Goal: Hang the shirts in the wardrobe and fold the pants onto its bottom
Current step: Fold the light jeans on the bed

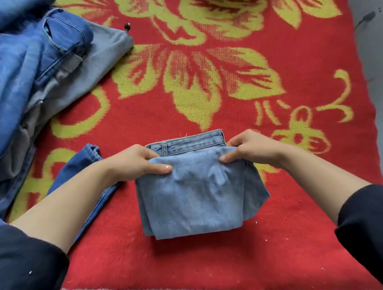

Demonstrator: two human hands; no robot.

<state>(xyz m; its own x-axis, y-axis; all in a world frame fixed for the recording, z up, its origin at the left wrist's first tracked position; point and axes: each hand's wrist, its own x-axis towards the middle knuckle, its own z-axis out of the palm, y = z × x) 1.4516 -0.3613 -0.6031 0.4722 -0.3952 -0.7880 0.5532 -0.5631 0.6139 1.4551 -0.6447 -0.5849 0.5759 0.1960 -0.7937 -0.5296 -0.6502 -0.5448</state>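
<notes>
Red plush blanket (219, 254), fuzzy and woven with large yellow-green flowers and leaves, covers the flat surface; its near edge is frayed, and smooth grey flooring (380, 80) runs along the right side. At the middle of the blanket lie the light blue jeans (191, 198), soft faded denim folded into a thick, roughly square bundle with layered edges showing at the right and along the bottom. Their stitched waistband (185, 143), with one belt loop (164, 147), sticks out past the far edge of the top fold. The left hand (133, 162) pinches the left corner of that top fold, thumb flat on the cloth and fingers curled under it. The right hand (251, 148) grips the right corner the same way, thumb on top. Both forearms are bare, coming out of black sleeves (22, 273). Under the left forearm a pair of dark blue pants (80, 162) lies stretched on the blanket, with a gathered end near the left hand. At the far left sits a loose heap of clothes: rumpled blue denim (14, 68) with heavy seams on top of a smoother grey garment (98, 58), beside whose far corner a small black bead (127, 26) rests on the blanket.
</notes>
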